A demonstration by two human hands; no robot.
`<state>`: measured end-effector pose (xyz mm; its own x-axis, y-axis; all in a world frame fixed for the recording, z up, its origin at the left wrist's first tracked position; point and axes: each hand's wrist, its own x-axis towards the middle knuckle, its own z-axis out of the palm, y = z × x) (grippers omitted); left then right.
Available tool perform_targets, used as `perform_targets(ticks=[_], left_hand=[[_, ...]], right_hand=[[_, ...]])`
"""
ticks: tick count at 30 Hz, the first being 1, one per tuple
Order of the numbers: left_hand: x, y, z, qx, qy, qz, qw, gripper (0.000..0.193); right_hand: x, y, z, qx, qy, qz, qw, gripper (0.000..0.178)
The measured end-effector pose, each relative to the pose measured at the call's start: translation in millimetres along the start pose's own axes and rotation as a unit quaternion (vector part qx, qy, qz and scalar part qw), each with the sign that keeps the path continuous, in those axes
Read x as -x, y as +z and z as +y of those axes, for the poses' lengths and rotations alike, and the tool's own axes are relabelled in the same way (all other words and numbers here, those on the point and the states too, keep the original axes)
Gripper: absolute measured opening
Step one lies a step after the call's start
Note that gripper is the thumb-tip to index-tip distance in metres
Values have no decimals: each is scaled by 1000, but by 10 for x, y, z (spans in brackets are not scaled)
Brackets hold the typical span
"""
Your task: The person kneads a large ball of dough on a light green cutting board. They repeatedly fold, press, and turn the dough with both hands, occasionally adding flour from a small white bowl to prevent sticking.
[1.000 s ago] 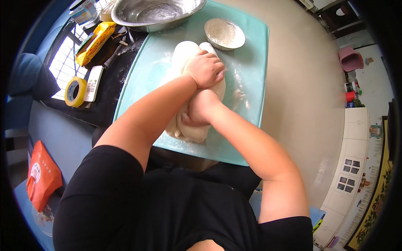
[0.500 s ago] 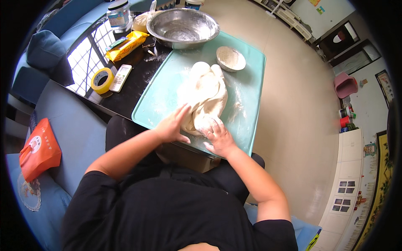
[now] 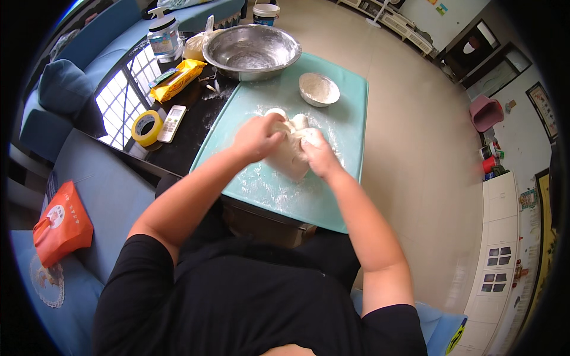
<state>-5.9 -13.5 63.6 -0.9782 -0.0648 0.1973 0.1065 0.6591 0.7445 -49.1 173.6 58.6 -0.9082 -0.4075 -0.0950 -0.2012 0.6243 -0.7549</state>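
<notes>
Both my hands grip a large lump of pale dough (image 3: 290,159) over a turquoise board (image 3: 332,196) dusted with flour. My left hand (image 3: 259,139) has its fingers curled over the dough's left upper part, slightly blurred. On the other side, my right hand (image 3: 319,153) is closed on its right upper part. The dough's near end hangs or lies below my hands; whether it touches the board I cannot tell. Beyond the dough, a small bowl of flour (image 3: 319,90) stands on the board. A wide steel basin (image 3: 252,52), floury inside, sits at the board's far left corner.
On the black table left of the board are yellow tape (image 3: 146,129), a white remote control (image 3: 171,124), a yellow packet (image 3: 177,80) and a pump-topped container (image 3: 164,37). An orange bag (image 3: 63,224) lies on the blue sofa (image 3: 107,196). A white bucket (image 3: 265,13) stands behind the basin.
My hands have moved away from me and closed on the dough, which they have gathered up and folded into a shorter lump. Floury board now shows where its near end lay.
</notes>
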Motion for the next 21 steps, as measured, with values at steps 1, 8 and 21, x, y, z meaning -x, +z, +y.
perform_targets(ticks=[1, 8, 21], left_hand=[[-23, 179, -70, -70, 17, 48, 996, 30], [-228, 747, -449, -265, 36, 146, 952, 43], [-1104, 653, -787, -169, -157, 37, 972, 73]], right_hand=[[-140, 131, 39, 45, 54, 0, 998, 40], [-462, 657, 444, 300, -134, 157, 931, 58], [-1462, 692, 748, 261, -108, 165, 945, 57]])
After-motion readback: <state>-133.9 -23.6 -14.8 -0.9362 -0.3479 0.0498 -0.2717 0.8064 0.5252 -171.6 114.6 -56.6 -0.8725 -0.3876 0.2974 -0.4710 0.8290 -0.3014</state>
